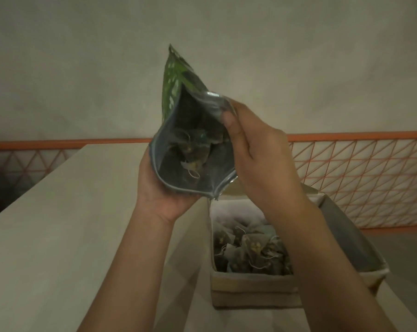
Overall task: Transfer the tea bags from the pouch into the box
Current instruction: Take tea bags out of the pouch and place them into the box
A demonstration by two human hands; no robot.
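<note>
A green foil pouch (176, 92) is held up at the centre of the view, its open mouth tipped toward me. Several tea bags (193, 152) lie inside it. My left hand (154, 188) cups the pouch from below at its lower rim. My right hand (257, 149) pinches the upper right edge of the mouth, thumb against the foil. Below and to the right stands an open cardboard box (250, 291) on the table, with several pyramid tea bags (250, 250) heaped in it. My right forearm crosses over part of the box.
The pale table (58, 236) stretches away to the left and ahead. An orange wire-mesh railing (360, 176) runs behind the table on the right and left. A plain wall fills the background.
</note>
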